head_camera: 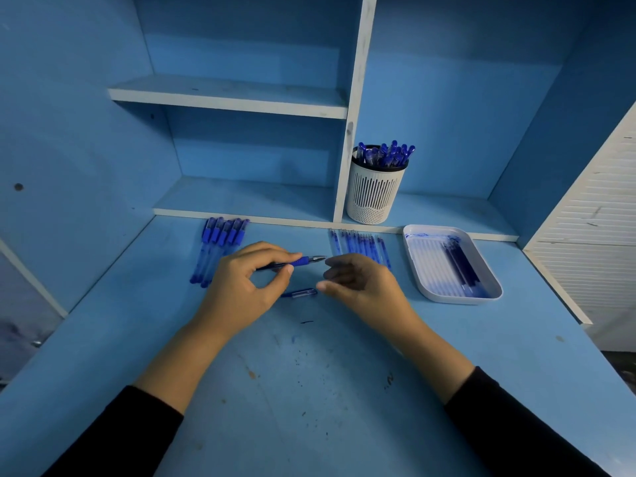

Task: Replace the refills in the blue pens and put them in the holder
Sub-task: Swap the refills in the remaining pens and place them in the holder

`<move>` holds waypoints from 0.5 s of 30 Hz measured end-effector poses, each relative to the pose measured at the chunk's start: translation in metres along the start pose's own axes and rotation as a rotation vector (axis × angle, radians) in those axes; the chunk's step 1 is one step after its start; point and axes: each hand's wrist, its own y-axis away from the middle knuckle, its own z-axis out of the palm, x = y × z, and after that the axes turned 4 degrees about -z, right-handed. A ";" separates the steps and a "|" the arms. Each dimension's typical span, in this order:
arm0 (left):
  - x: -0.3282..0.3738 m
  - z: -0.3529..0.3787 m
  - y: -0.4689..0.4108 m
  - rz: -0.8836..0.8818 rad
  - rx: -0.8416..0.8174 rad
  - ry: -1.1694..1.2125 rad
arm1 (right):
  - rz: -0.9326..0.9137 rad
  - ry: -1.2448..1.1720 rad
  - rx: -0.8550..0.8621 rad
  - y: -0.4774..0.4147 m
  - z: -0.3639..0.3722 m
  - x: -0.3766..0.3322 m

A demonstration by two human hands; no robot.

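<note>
My left hand (241,287) pinches an uncapped blue pen (299,261) by its barrel, tip pointing right. My right hand (361,284) hovers just right of the tip with fingers loosely curled, holding nothing. The pen's cap (299,292) lies on the desk between my hands. Several capped blue pens (220,246) lie in a row at the back left. A row of refills (361,246) lies at the back right. The white slotted holder (373,191) stands on the low shelf, with several pens in it.
A white tray (423,270) with several used refills and ink stains sits to the right of the refills. The blue desk (309,390) has ink specks near me. Shelves (227,98) rise behind; a white panel (592,218) borders the right.
</note>
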 end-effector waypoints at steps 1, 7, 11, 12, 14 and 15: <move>-0.002 -0.001 -0.001 -0.026 0.015 0.009 | -0.007 0.058 -0.027 -0.001 0.000 0.001; -0.012 0.000 -0.001 -0.128 0.037 -0.013 | -0.255 0.402 -0.159 -0.006 0.009 0.008; -0.015 0.000 -0.001 -0.132 0.015 -0.034 | -0.348 0.483 -0.153 -0.009 0.016 0.011; -0.016 0.000 0.000 -0.136 0.007 -0.038 | -0.369 0.491 -0.159 -0.009 0.017 0.012; -0.017 0.001 -0.001 -0.145 0.005 -0.044 | -0.410 0.496 -0.170 -0.011 0.017 0.012; -0.017 0.002 0.000 -0.146 0.006 -0.047 | -0.413 0.492 -0.171 -0.010 0.017 0.012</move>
